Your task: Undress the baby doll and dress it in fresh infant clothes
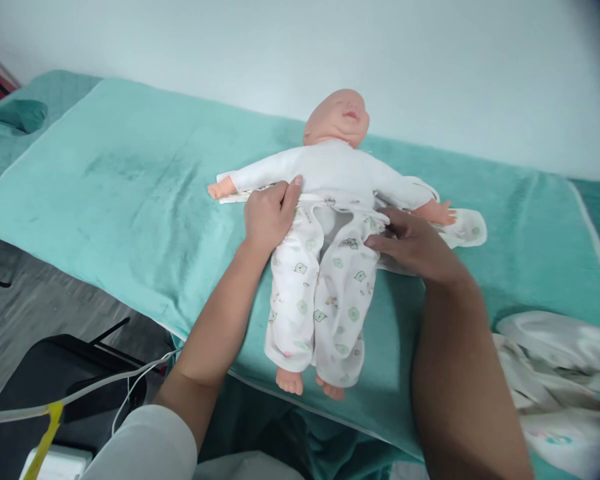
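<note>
A baby doll (333, 123) lies on its back, arms spread, on a green padded cover. It wears a white long-sleeved top (337, 167) and white pants (297, 287) printed with small green animals; its bare feet poke out below the cuffs. At the waistband's left side, my left hand (273, 213) is closed on the pants, thumb on top. Pinched between the thumb and fingers of my right hand (413, 240) is the waistband's right side. The front of the pants gapes between my hands. A printed garment (470, 227) lies partly hidden under the doll's arm on the right.
The green cover (130, 180) spreads over a long bed against a pale wall (205, 53). White cloths (560, 373) are heaped at the lower right. A black chair (55, 380) and a white cable (100, 383) with a yellow tie are at the lower left.
</note>
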Demonstrator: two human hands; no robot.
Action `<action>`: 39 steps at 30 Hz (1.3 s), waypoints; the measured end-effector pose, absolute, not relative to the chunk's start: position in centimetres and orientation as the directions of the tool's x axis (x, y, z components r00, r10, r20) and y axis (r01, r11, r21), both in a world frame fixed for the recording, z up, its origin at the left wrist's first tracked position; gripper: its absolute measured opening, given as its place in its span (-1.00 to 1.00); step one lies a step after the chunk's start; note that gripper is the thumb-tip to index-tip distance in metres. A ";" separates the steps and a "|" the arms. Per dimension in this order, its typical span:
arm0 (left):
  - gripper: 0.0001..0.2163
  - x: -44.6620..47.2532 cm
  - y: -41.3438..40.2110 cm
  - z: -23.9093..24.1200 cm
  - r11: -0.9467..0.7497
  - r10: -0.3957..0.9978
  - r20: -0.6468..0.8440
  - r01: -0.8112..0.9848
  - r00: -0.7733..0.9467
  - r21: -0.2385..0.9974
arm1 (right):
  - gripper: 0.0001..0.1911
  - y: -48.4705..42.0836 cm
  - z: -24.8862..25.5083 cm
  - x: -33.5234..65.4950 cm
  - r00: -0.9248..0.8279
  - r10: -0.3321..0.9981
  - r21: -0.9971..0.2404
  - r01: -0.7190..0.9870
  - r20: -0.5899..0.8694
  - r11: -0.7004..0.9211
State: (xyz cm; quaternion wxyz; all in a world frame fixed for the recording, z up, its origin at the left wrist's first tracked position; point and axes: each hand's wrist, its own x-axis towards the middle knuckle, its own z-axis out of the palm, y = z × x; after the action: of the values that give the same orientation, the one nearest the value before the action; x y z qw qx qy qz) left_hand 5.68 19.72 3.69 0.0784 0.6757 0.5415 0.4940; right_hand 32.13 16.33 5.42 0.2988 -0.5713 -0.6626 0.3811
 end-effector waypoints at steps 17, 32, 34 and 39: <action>-0.44 5.8 18.4 3.1 -0.406 0.788 0.593 0.584 -0.166 0.703 | -0.70 13.5 4.0 28.5 0.207 0.948 -0.815 0.573 0.243 0.084; -0.45 5.3 16.1 2.7 -0.384 0.828 0.540 0.550 -0.149 0.742 | -0.75 12.6 2.9 28.9 0.061 0.946 -0.728 0.655 0.320 0.204; -0.47 5.1 15.7 2.7 -0.379 0.836 0.531 0.555 -0.137 0.741 | -0.69 12.4 3.0 29.7 -0.023 0.953 -0.725 0.643 0.304 0.246; -0.48 4.6 14.6 2.6 -0.410 0.836 0.545 0.586 -0.064 0.698 | -0.44 11.5 3.4 30.7 -0.175 0.966 -0.746 0.614 0.192 0.260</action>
State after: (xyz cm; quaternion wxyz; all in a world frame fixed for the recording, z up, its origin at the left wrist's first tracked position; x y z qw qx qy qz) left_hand 4.63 14.61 2.64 0.1240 0.6726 0.5286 0.5028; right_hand 30.67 11.51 3.43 0.3342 -0.5485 -0.7198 0.2633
